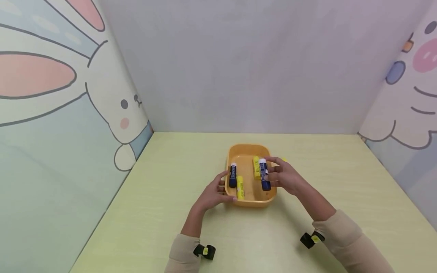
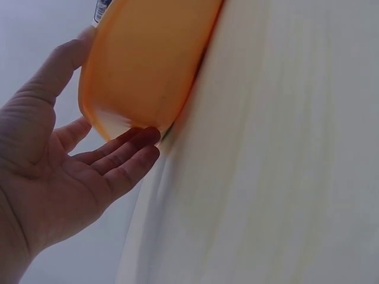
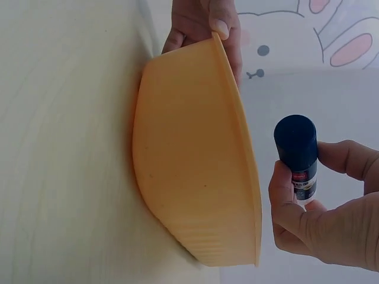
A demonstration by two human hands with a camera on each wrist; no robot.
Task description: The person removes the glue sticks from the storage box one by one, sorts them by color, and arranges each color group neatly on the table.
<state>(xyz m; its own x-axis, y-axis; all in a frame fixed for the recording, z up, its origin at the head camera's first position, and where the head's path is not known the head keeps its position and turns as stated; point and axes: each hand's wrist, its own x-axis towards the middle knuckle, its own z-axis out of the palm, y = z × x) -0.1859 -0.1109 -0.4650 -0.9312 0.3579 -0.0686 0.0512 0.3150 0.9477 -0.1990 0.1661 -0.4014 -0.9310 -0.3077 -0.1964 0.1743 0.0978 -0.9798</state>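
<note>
My right hand point(image 1: 285, 176) pinches a navy glue stick point(image 1: 264, 174) with a white end, between thumb and fingers. In the right wrist view that glue stick point(image 3: 297, 151) is held up beside the rim of an orange plastic basket point(image 3: 189, 154). My left hand point(image 1: 213, 193) holds the near left corner of the basket point(image 1: 252, 203), thumb on the rim and fingers along the outer wall. Inside lie another navy glue stick point(image 1: 233, 176) and a yellow glue stick point(image 1: 240, 187) on the left, and a second yellow glue stick point(image 1: 257, 168) on the right.
The basket stands on a pale yellow table point(image 1: 164, 182). A small bit of a yellow thing point(image 1: 284, 159) shows on the table behind my right hand, mostly hidden. A grey backdrop point(image 1: 252, 76) rises behind, with cartoon-printed panels point(image 1: 112, 110) on both sides.
</note>
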